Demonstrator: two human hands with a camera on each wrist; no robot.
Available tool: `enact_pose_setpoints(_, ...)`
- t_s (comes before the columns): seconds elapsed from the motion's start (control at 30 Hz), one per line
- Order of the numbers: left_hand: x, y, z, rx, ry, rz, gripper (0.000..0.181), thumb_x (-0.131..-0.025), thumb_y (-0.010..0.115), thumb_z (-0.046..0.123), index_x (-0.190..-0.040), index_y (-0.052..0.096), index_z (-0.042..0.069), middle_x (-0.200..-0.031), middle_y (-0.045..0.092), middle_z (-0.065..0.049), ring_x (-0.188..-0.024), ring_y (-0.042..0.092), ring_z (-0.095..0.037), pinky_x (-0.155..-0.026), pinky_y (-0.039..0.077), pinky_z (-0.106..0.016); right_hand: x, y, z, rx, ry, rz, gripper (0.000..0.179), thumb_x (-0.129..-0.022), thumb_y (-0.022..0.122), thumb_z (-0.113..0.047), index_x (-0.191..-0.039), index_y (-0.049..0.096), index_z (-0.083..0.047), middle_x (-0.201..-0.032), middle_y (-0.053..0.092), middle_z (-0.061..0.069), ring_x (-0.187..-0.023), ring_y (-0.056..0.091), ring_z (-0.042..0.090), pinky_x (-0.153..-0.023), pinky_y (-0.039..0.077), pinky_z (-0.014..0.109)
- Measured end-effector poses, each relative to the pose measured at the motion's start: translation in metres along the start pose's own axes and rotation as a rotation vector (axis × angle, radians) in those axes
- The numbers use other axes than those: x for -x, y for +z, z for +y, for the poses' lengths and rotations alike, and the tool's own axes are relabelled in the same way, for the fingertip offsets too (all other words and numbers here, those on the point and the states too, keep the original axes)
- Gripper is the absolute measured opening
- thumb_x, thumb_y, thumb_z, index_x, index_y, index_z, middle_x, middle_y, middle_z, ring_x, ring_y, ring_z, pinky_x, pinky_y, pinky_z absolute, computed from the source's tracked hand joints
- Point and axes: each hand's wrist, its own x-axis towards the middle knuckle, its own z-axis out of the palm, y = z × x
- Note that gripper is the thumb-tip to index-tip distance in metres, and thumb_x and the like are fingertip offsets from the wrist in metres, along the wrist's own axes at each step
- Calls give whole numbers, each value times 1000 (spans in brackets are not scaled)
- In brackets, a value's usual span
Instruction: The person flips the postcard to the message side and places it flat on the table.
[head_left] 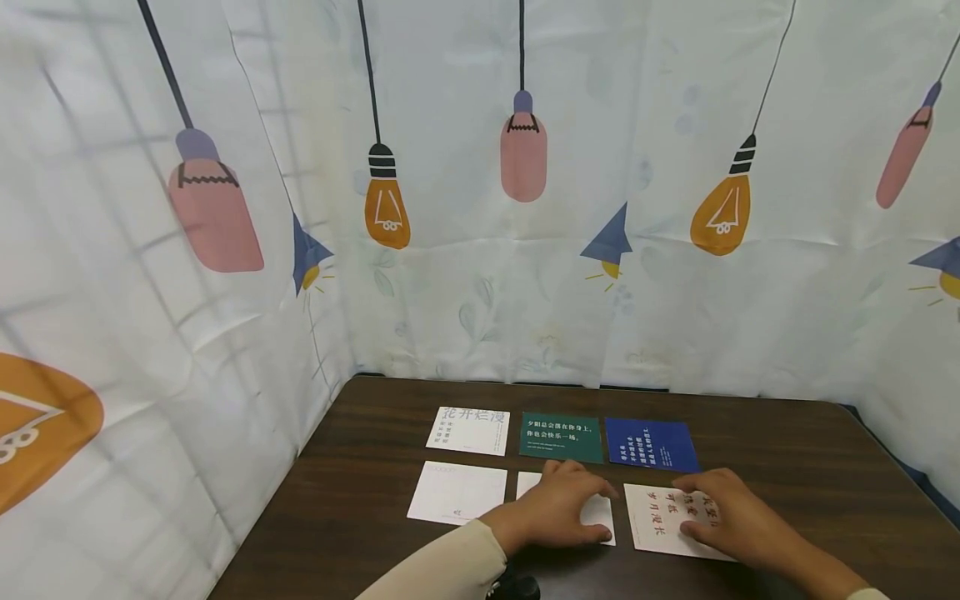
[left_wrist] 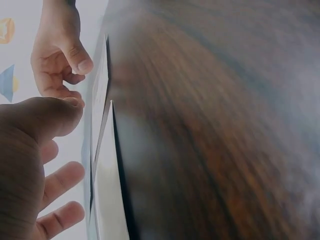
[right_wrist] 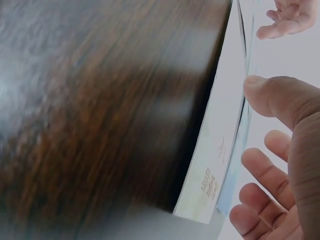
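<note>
Postcards lie flat in two rows on the brown table (head_left: 337, 500). My left hand (head_left: 555, 504) hovers over the white front middle card (head_left: 603, 517), covering much of it, with thumb and fingers spread and loosely bent. At the front right is a white card with red characters (head_left: 652, 521); my right hand (head_left: 738, 517) is over its right part, thumb and fingers apart. Both wrist views show a gap between the fingertips and the cards, with nothing held. The left wrist view has the right hand (left_wrist: 57, 65) beyond the left thumb (left_wrist: 55, 117).
A mostly blank white card (head_left: 457, 492) lies front left. Behind are a white card with grey characters (head_left: 472, 432), a green card (head_left: 562, 437) and a blue card (head_left: 651, 444). Lamp-patterned curtain (head_left: 450, 317) borders the table. A black object (head_left: 517, 587) shows below the left wrist.
</note>
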Motion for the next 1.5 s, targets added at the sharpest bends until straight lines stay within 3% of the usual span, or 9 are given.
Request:
enact_pose_setpoints(0.37,-10,2,6,-40,6,-2,46,-91,76,48,-132,64,30,-127,62,25,-117,46,-4,-93,29,-32,2,-4,9,-5,27,-15,54,-73,93,-33,-118,72,-13,-118,68,3,-116,56,36,-92,49,58)
enact_pose_setpoints(0.67,-18,6,10,-63,-31,-20,51,-90,75,49,-137,61,33,-132,59,25,-121,46,-5,-91,29,-31,7,-7,16,-4,4,-21,57,-76,91,-34,-123,70,-9,-122,67,3,-118,55,36,-93,49,57)
enact_pose_setpoints(0.93,-24,10,15,-104,-47,-12,53,-89,75,51,-137,61,34,-135,58,21,-121,46,-6,-90,30,-32,11,-12,22,-21,52,-62,61,-77,90,-39,-126,68,-10,-127,63,12,-122,52,44,-93,47,63)
enact_pose_setpoints(1.5,-34,22,19,-146,-112,-9,59,-86,73,62,-138,59,38,-133,56,22,-114,42,-3,-87,28,-34,14,-20,36,49,46,-125,74,-74,91,-41,-132,64,-5,-130,62,15,-121,52,44,-92,48,62)
